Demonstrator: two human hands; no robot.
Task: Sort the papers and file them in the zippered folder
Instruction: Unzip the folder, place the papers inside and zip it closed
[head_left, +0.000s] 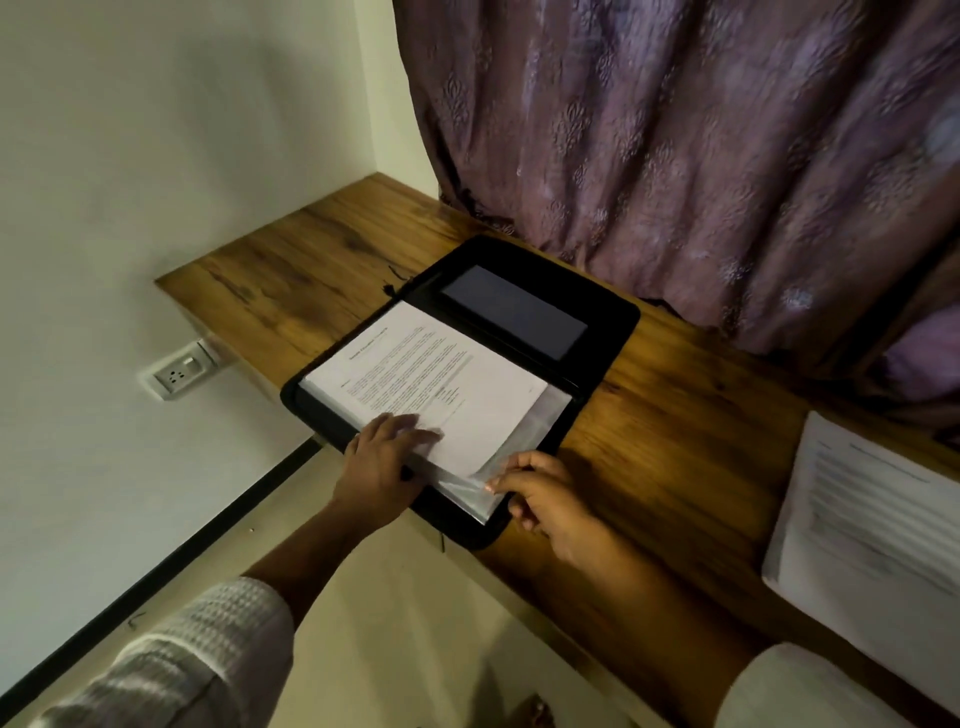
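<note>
A black zippered folder (610, 322) lies open on the wooden desk (322, 260). A printed sheet (431, 374) rests on the clear plastic sleeves (550, 410) in its near half. My left hand (384, 462) lies flat on the sheet's near edge, fingers spread. My right hand (545, 499) pinches the near corner of a clear sleeve between thumb and forefinger. A stack of printed papers (872, 525) sits on the desk at the right, apart from both hands.
A patterned purple curtain (675, 130) hangs behind the desk and touches its back edge. A white wall (156, 156) with a socket (179, 371) stands to the left. The folder's near corner overhangs the desk edge. Pale floor (405, 623) shows below.
</note>
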